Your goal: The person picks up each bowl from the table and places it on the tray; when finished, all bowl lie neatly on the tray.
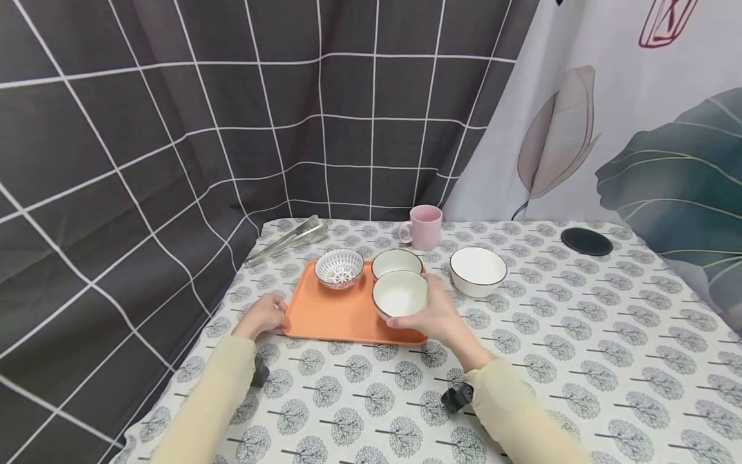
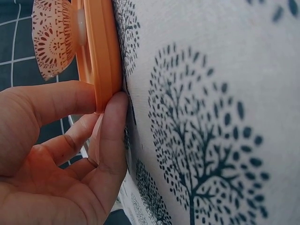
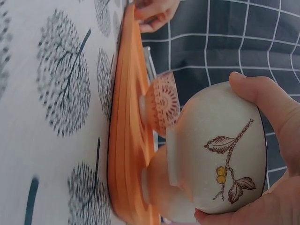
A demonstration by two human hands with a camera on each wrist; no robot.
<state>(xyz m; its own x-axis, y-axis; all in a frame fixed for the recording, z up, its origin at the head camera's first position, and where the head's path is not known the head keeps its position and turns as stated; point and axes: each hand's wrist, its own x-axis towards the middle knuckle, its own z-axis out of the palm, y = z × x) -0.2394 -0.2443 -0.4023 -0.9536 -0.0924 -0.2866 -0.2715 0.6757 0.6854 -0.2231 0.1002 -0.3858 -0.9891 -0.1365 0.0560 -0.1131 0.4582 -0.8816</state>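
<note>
My right hand grips a cream bowl with a dark rim, fingers and thumb at its sides. In the right wrist view the bowl bears a branch with yellow berries, and its foot is off the tray. An orange tray lies beneath; my left hand pinches its left edge, thumb above and a finger below, as the left wrist view shows. On the tray stand a small patterned bowl and, behind the held bowl, another cream bowl, partly hidden.
A white bowl stands right of the tray. Behind are a pink mug and metal tongs. A black round disc lies at the far right. A dark checked curtain hangs at the back and left.
</note>
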